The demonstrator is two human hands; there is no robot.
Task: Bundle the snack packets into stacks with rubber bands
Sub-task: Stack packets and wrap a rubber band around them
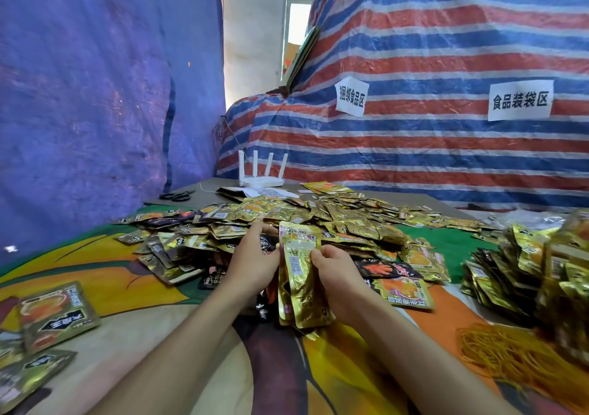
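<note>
Item: stack (299,274), gold packets, held upright at centre. Right hand (338,274): thumb and fingers clamped on its edge. Left hand (251,261): fingers on pile (334,220) at 12 o'clock; grip unclear. Bands (510,354) at 4 o'clock. Advice: square all edges flush before banding.

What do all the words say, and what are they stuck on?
"捆绑食品区": left paper sign, on the striped tarp.
"食品装袋区": right paper sign, on the same tarp.
Held stack in the right hand: printed, but too blurred to read.
Loose pile of packets: print too small and blurred to read.
Sheet by the router: only a square-code pattern, no readable words.
</note>
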